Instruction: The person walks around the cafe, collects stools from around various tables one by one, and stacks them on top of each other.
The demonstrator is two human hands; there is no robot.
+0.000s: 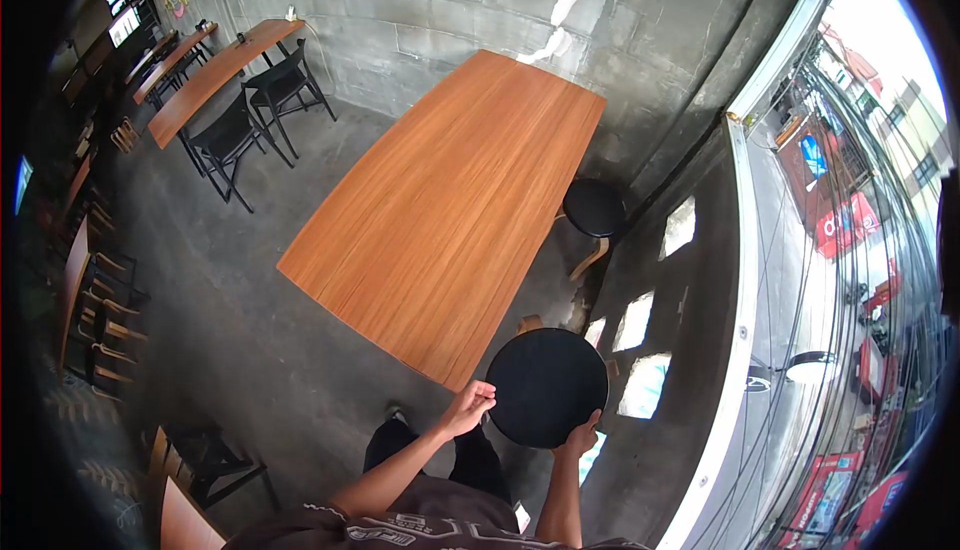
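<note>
In front of my body is a stool with a round black seat (548,388), seen from above. Bits of its pale wooden legs show past the seat's edge. My right hand (578,436) is closed on the near right rim, thumb on top and fingers partly hidden beneath. At the left rim is my left hand (468,410), its fingers curled together and the fingertips right at the edge. Whether those fingers grip the rim, I cannot tell. Just beyond the seat, the corner of a long wooden table (450,220) comes close to my left hand.
Another black stool (594,208) stands by the table's right side. A low wall (650,300) with square openings and a window frame (745,250) runs along the right. Black chairs (225,140) line a narrow table (215,85) at back left; another chair (215,460) is at lower left.
</note>
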